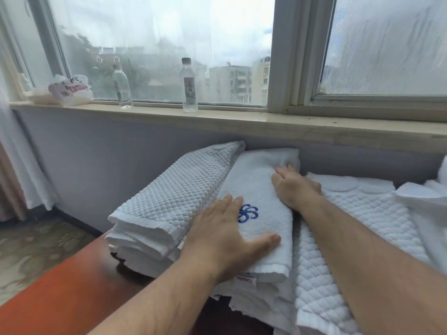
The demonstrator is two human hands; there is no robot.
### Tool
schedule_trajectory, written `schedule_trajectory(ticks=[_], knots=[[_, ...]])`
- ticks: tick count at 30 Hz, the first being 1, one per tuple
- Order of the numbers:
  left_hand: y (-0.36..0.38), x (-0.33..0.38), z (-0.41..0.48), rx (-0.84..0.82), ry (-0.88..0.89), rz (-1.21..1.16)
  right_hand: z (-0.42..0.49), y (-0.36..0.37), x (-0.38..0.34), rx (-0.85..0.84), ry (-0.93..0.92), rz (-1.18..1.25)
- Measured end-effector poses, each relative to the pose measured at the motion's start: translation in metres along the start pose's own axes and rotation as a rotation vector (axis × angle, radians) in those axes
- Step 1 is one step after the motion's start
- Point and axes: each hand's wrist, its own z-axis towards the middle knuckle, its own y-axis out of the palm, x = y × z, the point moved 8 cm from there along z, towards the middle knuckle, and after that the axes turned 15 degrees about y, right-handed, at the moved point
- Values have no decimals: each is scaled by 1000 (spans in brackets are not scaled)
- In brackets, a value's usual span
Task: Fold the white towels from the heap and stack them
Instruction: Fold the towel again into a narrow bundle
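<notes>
Hands, L (225, 235) & R (295, 187), flat on towel (254, 182).

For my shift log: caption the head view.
Left hand and right hand flatten blue-embroidered folded towel beside quilted towel stack.

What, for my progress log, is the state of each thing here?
Embroidered towel: folded, lying on other towels.
Left hand: flat, pressing its near end.
Right hand: resting on its far end.
Quilted stack: folded, piled.
Quilted towel: spread out unfolded.
Labelled bottle: upright, capped.
</notes>
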Motion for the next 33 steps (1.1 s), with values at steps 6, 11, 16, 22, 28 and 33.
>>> schedule_trajectory(ticks=[6, 11, 16, 22, 28, 33], knots=[[-6, 8, -6, -70, 27, 98, -56, -12, 27, 12, -13, -61], [-6, 23, -50, -69, 118, 113, -138, -22, 66, 2, -56, -133], [-12, 62, -103, 21, 215, 49, -236, -36, 90, 66, -204, -106], [2, 149, -123, 79, 367, -20, -314, -95, 179, 187, -156, 68], [50, 256, -118, 51, 595, -109, -359, -172, 295, 587, 60, 70], [101, 271, -101, -58, 569, 11, -352, -158, 371, 517, 305, 80]])
